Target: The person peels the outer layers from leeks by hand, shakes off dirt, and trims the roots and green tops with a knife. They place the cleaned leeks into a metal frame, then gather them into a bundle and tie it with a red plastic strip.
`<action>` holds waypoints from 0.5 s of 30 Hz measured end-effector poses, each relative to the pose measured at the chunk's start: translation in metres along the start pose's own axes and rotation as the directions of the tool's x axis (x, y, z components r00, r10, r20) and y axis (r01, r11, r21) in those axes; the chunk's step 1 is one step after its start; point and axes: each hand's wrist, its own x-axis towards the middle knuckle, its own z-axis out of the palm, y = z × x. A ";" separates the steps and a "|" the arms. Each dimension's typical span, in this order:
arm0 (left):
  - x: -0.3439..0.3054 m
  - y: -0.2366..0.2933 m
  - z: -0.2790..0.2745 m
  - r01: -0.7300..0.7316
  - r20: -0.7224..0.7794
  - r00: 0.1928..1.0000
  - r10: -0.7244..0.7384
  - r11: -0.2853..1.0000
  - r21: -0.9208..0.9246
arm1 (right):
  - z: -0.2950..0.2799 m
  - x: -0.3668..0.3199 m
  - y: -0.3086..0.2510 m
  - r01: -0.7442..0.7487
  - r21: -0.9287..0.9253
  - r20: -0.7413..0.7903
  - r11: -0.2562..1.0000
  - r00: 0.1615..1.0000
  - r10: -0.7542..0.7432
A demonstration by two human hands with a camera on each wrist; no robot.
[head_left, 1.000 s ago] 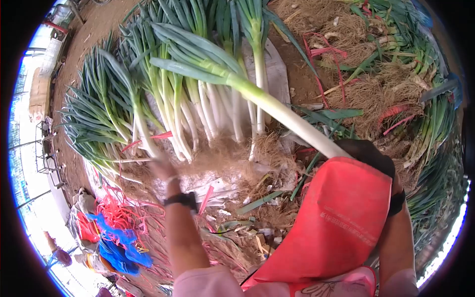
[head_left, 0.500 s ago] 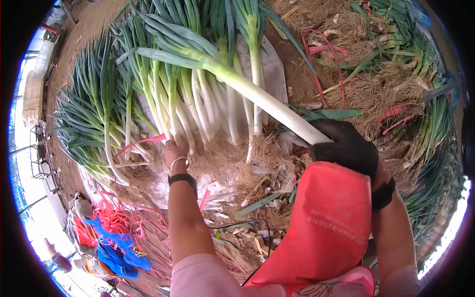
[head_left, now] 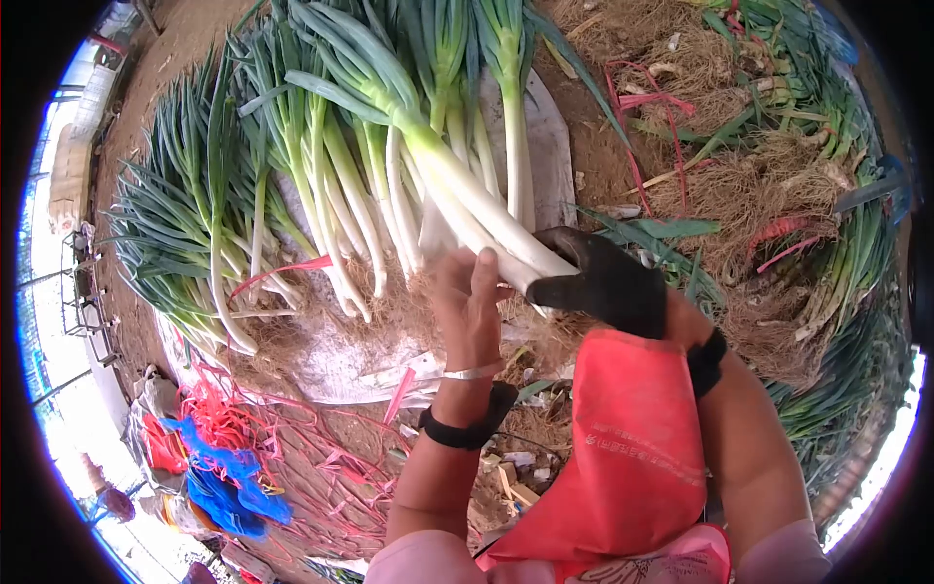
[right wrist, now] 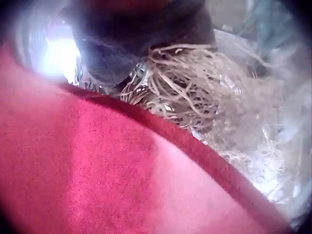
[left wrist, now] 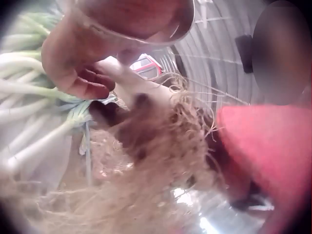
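My right hand [head_left: 613,282], in a black glove, grips the white lower ends of two long leeks [head_left: 477,209]. They slant up to the left, their green tops over other leeks. My bare left hand [head_left: 467,307] is beside their white shafts, thumb straight and right at the lower edge, fingers blurred. In the left wrist view the left hand's fingers [left wrist: 80,80] are loosely bent near a white shaft [left wrist: 141,87], and tangled roots [left wrist: 165,126] hang below. The right wrist view shows the dark glove [right wrist: 112,63] by stringy roots [right wrist: 190,87].
A row of leeks [head_left: 331,185] lies on a pale sheet [head_left: 331,360], roots toward me. Bundled leeks with brown roots [head_left: 739,185] are piled at right. Red twine [head_left: 219,419] and blue netting [head_left: 233,492] lie at left. A red apron [head_left: 632,428] bulges below my right hand.
My left hand has moved right from the leek row to the right hand. A second leek now lies with the first in the right hand, which has shifted left.
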 end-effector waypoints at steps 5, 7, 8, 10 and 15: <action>0.025 -0.065 -0.063 -0.114 0.031 0.992 0.118 0.798 0.591 | -0.031 -0.008 -0.018 0.099 -0.062 -0.038 0.993 0.994 -0.101; 0.046 -0.059 -0.077 -0.186 -0.021 0.941 0.337 0.570 0.801 | -0.042 -0.012 -0.028 0.060 0.053 -0.028 0.997 0.998 -0.059; 0.055 -0.047 -0.078 -0.196 0.000 0.903 0.431 0.411 0.890 | -0.041 -0.012 -0.022 0.055 0.059 -0.026 0.997 0.998 -0.054; 0.081 -0.040 -0.083 -0.111 -0.089 0.854 0.512 0.346 0.932 | -0.039 -0.005 -0.007 0.055 0.016 0.017 0.998 0.998 -0.055; 0.112 -0.034 -0.091 0.164 -0.166 0.985 0.046 0.049 0.985 | -0.035 -0.007 -0.009 0.106 -0.060 -0.017 0.993 0.994 -0.108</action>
